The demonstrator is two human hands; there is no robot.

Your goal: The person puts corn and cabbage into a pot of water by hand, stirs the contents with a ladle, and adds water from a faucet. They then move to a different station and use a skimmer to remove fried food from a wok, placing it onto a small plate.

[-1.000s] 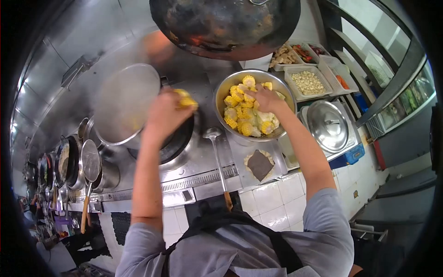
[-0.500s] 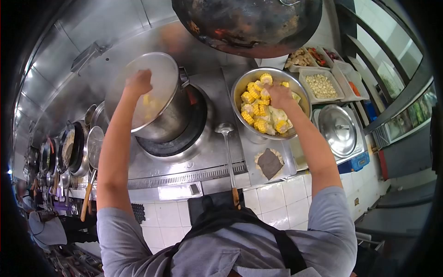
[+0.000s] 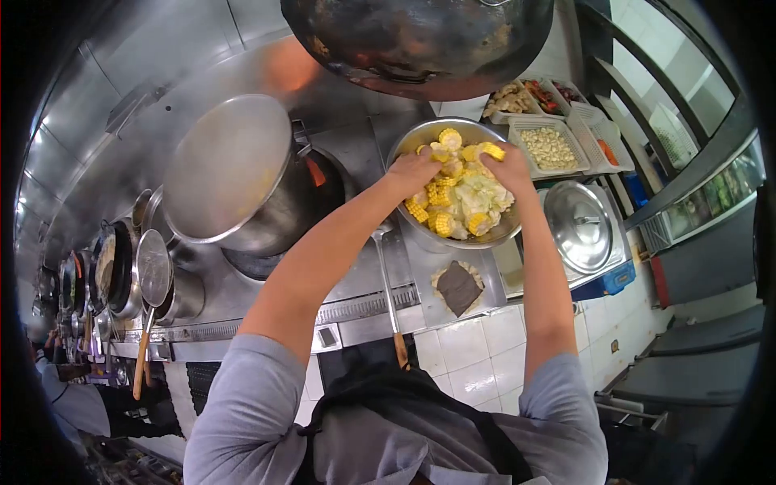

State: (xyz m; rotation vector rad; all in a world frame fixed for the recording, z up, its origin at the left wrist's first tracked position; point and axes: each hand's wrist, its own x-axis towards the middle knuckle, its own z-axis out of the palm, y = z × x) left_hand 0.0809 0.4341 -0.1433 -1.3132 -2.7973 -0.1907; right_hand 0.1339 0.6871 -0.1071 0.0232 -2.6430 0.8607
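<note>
A steel bowl (image 3: 509, 221) holds several yellow pieces of corn on the cob (image 3: 440, 194) and pale chopped leaves that look like cabbage (image 3: 482, 199). My left hand (image 3: 414, 170) reaches across into its left side, fingers curled on a corn piece, partly hidden. At the bowl's right rim, my right hand (image 3: 509, 167) grips another corn piece between thumb and fingers. To the left, a large steamy stockpot (image 3: 271, 206) stands on the burner, its inside clouded by steam.
A long-handled ladle (image 3: 387, 279) lies between pot and bowl. Behind hangs a blackened wok (image 3: 420, 40). Baskets of peeled garlic (image 3: 551, 148) and other ingredients stand at the right, near a steel lid (image 3: 578, 226). Strainers (image 3: 153, 267) and pans line the left; another person (image 3: 81, 404) is there.
My left hand has moved right, from over the stockpot into the bowl. My right hand has shifted to the bowl's right rim and now grips corn. The view has turned slightly.
</note>
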